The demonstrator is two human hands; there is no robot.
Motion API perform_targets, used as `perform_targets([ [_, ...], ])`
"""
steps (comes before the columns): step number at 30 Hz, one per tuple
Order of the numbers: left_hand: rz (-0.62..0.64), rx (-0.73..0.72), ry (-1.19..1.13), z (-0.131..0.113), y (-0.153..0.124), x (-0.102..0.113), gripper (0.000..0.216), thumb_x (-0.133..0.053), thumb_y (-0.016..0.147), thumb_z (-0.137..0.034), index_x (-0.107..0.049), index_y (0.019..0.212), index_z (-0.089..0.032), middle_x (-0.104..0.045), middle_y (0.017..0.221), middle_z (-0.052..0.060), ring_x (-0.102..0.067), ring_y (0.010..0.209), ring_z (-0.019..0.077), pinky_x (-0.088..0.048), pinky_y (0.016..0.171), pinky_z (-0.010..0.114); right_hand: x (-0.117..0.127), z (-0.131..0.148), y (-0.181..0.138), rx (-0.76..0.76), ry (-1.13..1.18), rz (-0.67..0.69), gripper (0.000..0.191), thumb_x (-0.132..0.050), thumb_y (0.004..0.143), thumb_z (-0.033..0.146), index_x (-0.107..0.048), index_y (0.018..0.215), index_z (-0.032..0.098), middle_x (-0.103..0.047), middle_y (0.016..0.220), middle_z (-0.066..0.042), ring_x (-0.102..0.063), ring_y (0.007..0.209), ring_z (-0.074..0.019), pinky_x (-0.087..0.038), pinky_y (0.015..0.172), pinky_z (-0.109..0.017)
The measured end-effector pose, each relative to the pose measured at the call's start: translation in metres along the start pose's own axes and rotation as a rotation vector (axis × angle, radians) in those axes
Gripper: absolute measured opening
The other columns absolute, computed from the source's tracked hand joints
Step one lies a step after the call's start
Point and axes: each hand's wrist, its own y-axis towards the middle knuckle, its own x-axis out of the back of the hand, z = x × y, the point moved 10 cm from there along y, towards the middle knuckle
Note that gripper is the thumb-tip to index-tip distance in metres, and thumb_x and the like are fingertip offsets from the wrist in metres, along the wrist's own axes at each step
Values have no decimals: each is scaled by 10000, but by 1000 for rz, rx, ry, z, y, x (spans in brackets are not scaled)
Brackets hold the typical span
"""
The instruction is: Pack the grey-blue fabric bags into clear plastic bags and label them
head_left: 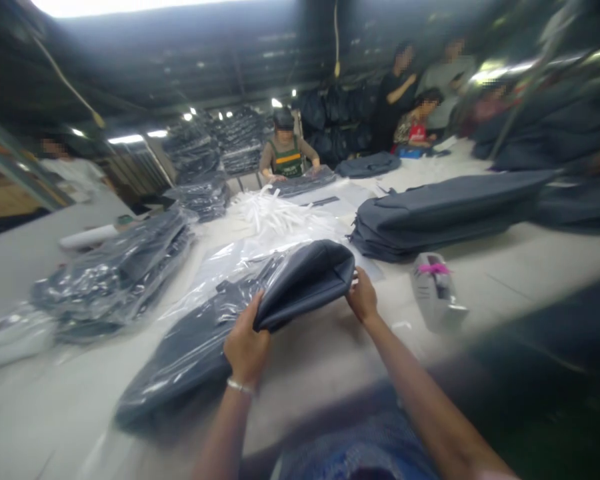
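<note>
A dark blue-grey cloth item (305,283) lies slantwise before me, its left part inside a clear plastic bag (180,353). Its right end sticks out of the bag, raised off the table and gaping. My left hand (247,343), with a light band at the wrist, is closed on the near edge where plastic and cloth meet. Fingers of my right hand (363,297) pinch the right end of the cloth; its fingertips are partly hidden behind it. White strips (270,207) lie in a heap just beyond the bag.
Bagged dark items (125,267) are piled at left. A stack of dark cloth items (445,207) lies at right, near a whitish container with a pink tie (437,293). Across the table (320,387) a person (287,153) handles a bagged item. Other people stand farther back.
</note>
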Motion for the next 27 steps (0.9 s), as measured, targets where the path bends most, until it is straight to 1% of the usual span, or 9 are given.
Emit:
perform_targets([
  [4, 57, -80, -46, 3, -30, -24, 845, -473, 653, -4, -477, 1417, -366, -610, 1328, 2, -607, 1174, 250, -544, 849, 319, 15, 10, 26, 42, 100, 26, 240, -648, 668, 335, -688, 861, 198, -680, 928, -61, -599, 886, -232, -454, 850, -373],
  [7, 41, -119, -59, 6, -45, -37, 855, -438, 627, 36, -513, 1386, -352, -596, 1278, 31, -569, 1206, 242, -518, 947, 331, 18, 17, 20, 1, 207, 62, 253, -635, 714, 432, -663, 822, 205, -670, 815, -36, -612, 802, -219, -483, 762, -350],
  [13, -103, -241, -49, 9, -56, -52, 884, -418, 609, 65, -476, 1417, -287, -552, 1272, 79, -498, 1251, 292, -338, 1140, 501, 52, 31, -87, -62, 276, 144, 267, -640, 796, 495, -629, 742, 234, -579, 685, 1, -555, 688, -173, -481, 657, -286],
  [15, -126, -254, -66, 11, -60, -60, 930, -412, 576, 79, -454, 1431, -284, -563, 1244, 72, -517, 1215, 280, -377, 1104, 497, 57, 24, -131, -115, 176, 375, 265, -676, 785, 483, -673, 754, 220, -637, 744, -16, -593, 748, -192, -504, 705, -297],
  [17, -120, -262, -84, 10, -65, -69, 945, -414, 558, 86, -453, 1433, -271, -581, 1218, 69, -540, 1160, 262, -439, 1037, 453, 75, 8, -161, -194, 100, 484, 300, -702, 755, 505, -692, 734, 205, -678, 767, -33, -630, 781, -218, -525, 731, -310],
  [21, -54, -315, -69, -4, -76, -87, 885, -423, 565, 100, -532, 1376, -238, -638, 1111, 64, -581, 1033, 233, -490, 926, 390, 136, -30, -172, -446, 40, 223, 488, -683, 711, 630, -702, 886, 175, -747, 899, -83, -700, 886, -277, -564, 793, -346],
  [23, -18, -339, -41, -12, -78, -92, 830, -430, 584, 106, -591, 1319, -244, -655, 1070, 58, -594, 997, 225, -494, 903, 381, 155, -32, -173, -477, -35, 122, 553, -651, 727, 656, -685, 989, 170, -753, 962, -106, -720, 875, -282, -584, 750, -343],
  [25, 18, -343, -14, -19, -78, -94, 778, -446, 616, 104, -619, 1286, -250, -664, 1062, 57, -602, 990, 224, -495, 910, 390, 162, -11, -171, -313, -175, 82, 519, -668, 749, 599, -673, 1063, 186, -746, 1011, -111, -726, 833, -263, -594, 719, -334],
  [27, 88, -350, 0, -26, -76, -95, 726, -481, 661, 81, -609, 1296, -246, -664, 1079, 60, -605, 996, 229, -500, 921, 409, 160, 27, -171, -16, -262, 38, 429, -732, 738, 498, -683, 1061, 220, -744, 1004, -96, -721, 795, -239, -597, 734, -329],
])
